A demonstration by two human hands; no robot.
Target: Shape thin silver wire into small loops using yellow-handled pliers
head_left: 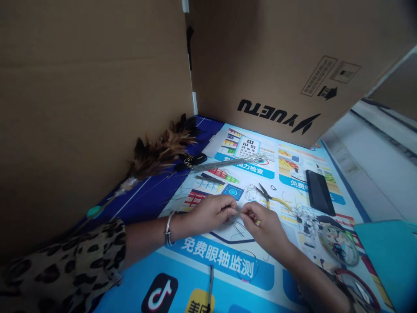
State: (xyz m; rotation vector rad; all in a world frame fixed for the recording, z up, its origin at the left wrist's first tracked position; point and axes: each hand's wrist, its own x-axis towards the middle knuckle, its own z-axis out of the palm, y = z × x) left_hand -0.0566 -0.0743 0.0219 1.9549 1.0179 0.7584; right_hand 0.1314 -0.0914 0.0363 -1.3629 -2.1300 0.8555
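Note:
My left hand (219, 210) and my right hand (263, 221) meet above the printed mat, fingertips almost touching. Both are closed in a pinch on a thin wire, mostly hidden by the fingers. Just below them, bent pieces of wire (240, 229) lie on the mat. Pliers with yellow handles (275, 200) rest behind my right hand, jaws pointing away to the left. Farther back lies a bundle of straight thin wires (228, 163). A small tangle of fine wire (250, 192) sits left of the pliers.
Cardboard walls (260, 56) enclose the back and left. Brown feathers (159, 152) lie along the left wall. At right are a black phone-like slab (320, 192), a clear round dish (339, 244), a red-rimmed round item (358, 289) and a teal sheet (387, 256). A dark thin tool (211, 282) lies in front.

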